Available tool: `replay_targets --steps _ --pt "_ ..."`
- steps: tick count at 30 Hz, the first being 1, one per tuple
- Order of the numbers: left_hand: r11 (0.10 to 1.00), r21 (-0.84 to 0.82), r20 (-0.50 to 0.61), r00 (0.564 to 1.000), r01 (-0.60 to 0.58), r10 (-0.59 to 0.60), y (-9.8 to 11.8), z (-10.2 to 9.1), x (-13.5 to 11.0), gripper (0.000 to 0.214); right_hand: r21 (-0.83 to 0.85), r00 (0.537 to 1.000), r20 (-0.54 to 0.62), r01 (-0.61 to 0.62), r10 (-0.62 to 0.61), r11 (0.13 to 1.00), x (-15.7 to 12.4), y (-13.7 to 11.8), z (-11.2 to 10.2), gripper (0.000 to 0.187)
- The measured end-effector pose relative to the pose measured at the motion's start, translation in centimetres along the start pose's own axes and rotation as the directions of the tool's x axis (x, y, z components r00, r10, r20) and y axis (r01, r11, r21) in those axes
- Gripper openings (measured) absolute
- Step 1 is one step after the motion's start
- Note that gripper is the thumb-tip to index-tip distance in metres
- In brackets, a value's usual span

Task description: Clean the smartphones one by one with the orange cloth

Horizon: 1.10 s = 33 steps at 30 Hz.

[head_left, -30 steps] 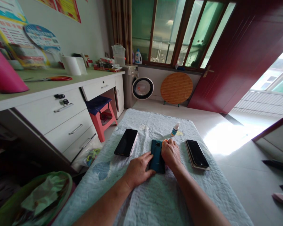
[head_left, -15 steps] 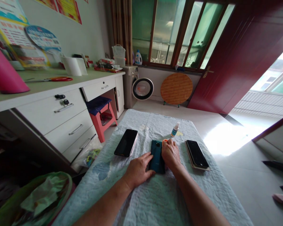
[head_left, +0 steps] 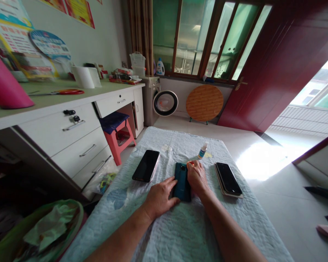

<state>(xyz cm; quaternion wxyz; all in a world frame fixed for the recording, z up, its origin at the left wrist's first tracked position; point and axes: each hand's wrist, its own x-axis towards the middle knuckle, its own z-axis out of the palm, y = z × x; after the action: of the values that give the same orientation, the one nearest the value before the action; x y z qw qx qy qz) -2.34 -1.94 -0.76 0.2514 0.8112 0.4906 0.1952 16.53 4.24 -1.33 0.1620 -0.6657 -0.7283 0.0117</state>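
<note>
A dark teal phone (head_left: 180, 182) lies back up on the pale quilted cloth (head_left: 180, 225), its camera end pointing away from me. My left hand (head_left: 160, 197) rests flat at its near left corner, fingers spread against its edge. My right hand (head_left: 197, 177) lies over the phone's right side, fingers curled round a small orange thing (head_left: 189, 163) near the camera end. A black phone (head_left: 147, 165) lies screen up to the left. Another black phone (head_left: 228, 178) lies to the right. A small dropper bottle (head_left: 203, 150) stands beyond my right hand.
A white desk with drawers (head_left: 71, 127) runs along the left, a red stool (head_left: 117, 133) tucked under it. A green bag of rubbish (head_left: 43, 229) sits at the lower left. A washing machine (head_left: 161, 99) and a round wooden tabletop (head_left: 205, 102) stand below the window.
My right hand has slid slightly left and away along the teal phone, bringing the orange thing closer to the camera end. My left hand has stayed put.
</note>
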Motion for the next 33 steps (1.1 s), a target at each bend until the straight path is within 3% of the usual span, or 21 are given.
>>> replay_targets --steps 8,15,20,26,33 --pt "1.000 -0.022 -0.014 1.000 -0.007 0.006 -0.1 0.1 0.0 0.059 -0.021 0.996 0.049 0.070 -0.069 0.997 0.7 -0.6 -0.1 0.028" --pt "1.000 -0.024 -0.020 1.000 -0.016 0.016 0.0 0.0 0.0 0.060 0.064 0.999 -0.031 0.024 -0.022 0.998 0.6 -0.6 0.1 0.026" --pt "1.000 -0.028 -0.014 1.000 -0.010 0.009 0.0 0.0 0.0 0.060 0.060 0.997 -0.005 0.079 -0.079 0.995 0.3 -0.5 0.1 0.027" --pt "1.000 -0.025 -0.022 1.000 -0.004 0.004 0.0 0.0 0.0 0.060 0.157 0.995 -0.080 0.073 -0.061 0.985 0.2 -0.7 0.3 0.028" --pt "0.999 -0.043 -0.034 0.999 -0.023 0.022 0.0 0.0 0.0 0.059 0.177 0.984 -0.031 0.178 -0.175 0.968 0.0 -1.2 0.1 0.034"
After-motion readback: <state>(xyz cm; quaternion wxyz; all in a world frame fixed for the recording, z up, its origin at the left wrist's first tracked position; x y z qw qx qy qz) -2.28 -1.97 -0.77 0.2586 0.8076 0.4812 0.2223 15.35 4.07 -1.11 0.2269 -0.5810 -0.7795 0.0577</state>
